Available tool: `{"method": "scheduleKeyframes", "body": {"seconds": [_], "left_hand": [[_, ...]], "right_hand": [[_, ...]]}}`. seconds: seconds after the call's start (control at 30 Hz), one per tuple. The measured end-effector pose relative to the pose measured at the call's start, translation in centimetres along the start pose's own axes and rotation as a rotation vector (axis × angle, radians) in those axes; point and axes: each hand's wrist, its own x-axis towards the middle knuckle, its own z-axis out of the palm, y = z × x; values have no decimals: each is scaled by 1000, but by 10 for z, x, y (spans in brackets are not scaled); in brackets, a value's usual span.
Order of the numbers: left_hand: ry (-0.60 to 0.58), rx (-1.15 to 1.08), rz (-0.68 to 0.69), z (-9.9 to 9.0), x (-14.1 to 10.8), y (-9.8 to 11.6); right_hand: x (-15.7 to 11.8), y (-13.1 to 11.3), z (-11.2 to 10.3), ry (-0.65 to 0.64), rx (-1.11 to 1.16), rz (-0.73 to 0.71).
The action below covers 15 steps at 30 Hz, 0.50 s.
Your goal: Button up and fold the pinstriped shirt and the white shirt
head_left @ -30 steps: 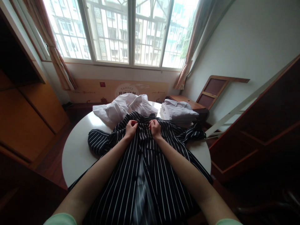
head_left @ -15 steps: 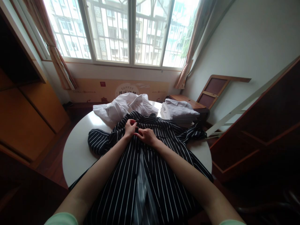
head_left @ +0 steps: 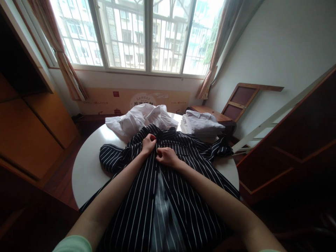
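Note:
A black garment with white stripes [head_left: 131,196] lies spread over a round white table [head_left: 86,168], its collar toward the window and its front parted lower down. Near the collar, my left hand [head_left: 149,143] pinches the front edge of the garment. My right hand [head_left: 166,156] is slightly lower and to the right, its fingers curled closed on the other front edge. The two hands are a little apart. Any buttons between them are too small to make out.
Crumpled white cloth [head_left: 131,120] lies at the table's back edge, beside a stack of folded white clothes [head_left: 202,123]. A wooden side table [head_left: 210,112] stands behind. Orange cabinets [head_left: 28,136] are on the left; a dark red wooden panel [head_left: 288,154] leans on the right.
My right hand has moved slightly right and down, away from my left hand. My left hand has shifted a little right. The garment's lower opening looks wider.

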Motion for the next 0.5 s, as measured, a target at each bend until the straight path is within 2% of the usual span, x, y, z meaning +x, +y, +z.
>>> {"method": "scheduleKeyframes", "body": {"seconds": [0.23, 0.4, 0.5], "left_hand": [[-71, 133, 63, 1, 10, -1], [-99, 206, 85, 2, 15, 3], [-146, 249, 107, -2, 13, 5]], "right_hand": [[5, 7, 4, 58, 97, 29], [14, 20, 6, 101, 365, 52], [16, 22, 5, 155, 445, 65]]}}
